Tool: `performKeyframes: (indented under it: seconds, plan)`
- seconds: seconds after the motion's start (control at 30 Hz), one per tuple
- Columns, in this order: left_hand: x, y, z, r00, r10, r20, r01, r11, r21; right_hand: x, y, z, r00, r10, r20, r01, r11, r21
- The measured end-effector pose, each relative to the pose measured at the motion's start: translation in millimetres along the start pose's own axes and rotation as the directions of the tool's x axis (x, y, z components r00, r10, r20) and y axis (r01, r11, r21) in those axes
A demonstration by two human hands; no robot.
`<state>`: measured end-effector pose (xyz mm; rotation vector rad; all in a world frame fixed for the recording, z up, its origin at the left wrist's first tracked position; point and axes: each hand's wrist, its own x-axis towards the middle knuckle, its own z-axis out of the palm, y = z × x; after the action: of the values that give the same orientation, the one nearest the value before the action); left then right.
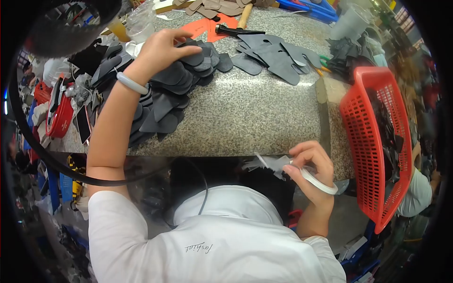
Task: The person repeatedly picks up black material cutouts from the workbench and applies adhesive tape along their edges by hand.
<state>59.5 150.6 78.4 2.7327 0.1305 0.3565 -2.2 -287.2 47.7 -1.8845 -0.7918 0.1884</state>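
Observation:
My left hand [165,49] reaches over a heap of dark grey leather-like pieces [172,78] at the left of the speckled stone table [255,113]. Its thumb and fingers are apart, with the thumb over the top pieces. My right hand [314,167] is at the table's front edge, fingers closed on a roll of white tape [318,183]. A loose end of thin whitish strips [269,163] sticks out to the left from its fingertips. More dark grey pieces [273,54] lie spread at the back middle of the table.
A hammer [236,31] lies on orange sheets [203,28] at the back. Orange-handled scissors [324,68] are beside the grey pieces. A red basket [373,141] stands at the right edge. Bags, a phone [84,123] and a red case [60,115] crowd the left.

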Motion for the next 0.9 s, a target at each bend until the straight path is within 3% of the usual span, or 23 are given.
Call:
performKeyframes:
  seconds: [0.2, 0.27, 0.3, 0.37, 0.53, 0.63, 0.8, 0.9]
  plan:
    - [-10.1, -12.4, 24.5, 0.996, -0.088, 0.031, 0.091, 0.988, -0.125, 55.4, -15.0, 24.2, 0.996, -0.09, -0.006, 0.09, 0.994, -0.061]
    - [-15.8, -15.5, 34.5, 0.997, 0.031, -0.067, -0.05, 0.951, -0.305, 88.1, -13.0, 40.0, 0.967, -0.247, -0.057, 0.245, 0.969, -0.04]
    - [-19.0, -9.8, 32.1, 1.0, 0.008, -0.03, -0.016, 0.958, -0.285, 104.8, -13.8, 47.3, 0.966, -0.25, -0.062, 0.248, 0.968, -0.043]
    - [-21.9, -13.3, 38.6, 0.991, 0.088, -0.097, -0.11, 0.962, -0.251, 136.6, -15.7, 61.7, 0.945, -0.315, -0.082, 0.314, 0.949, -0.026]
    - [-26.4, -14.7, 45.5, 0.989, 0.064, -0.136, -0.103, 0.947, -0.305, 203.0, -11.5, 98.4, 0.968, -0.251, -0.019, 0.251, 0.967, 0.034]
    - [-26.5, -20.5, 50.3, 0.989, 0.033, -0.146, -0.085, 0.926, -0.367, 228.1, -0.9, 114.2, 0.994, -0.101, 0.05, 0.093, 0.985, 0.147]
    - [-29.3, -15.3, 52.6, 0.988, -0.029, -0.154, -0.029, 0.931, -0.364, 244.9, 3.8, 115.4, 0.989, 0.003, 0.148, -0.018, 0.995, 0.102]
    - [-28.9, -12.2, 50.2, 0.988, -0.061, -0.142, 0.003, 0.927, -0.375, 255.7, 4.1, 114.5, 0.972, -0.126, 0.199, 0.132, 0.991, -0.016]
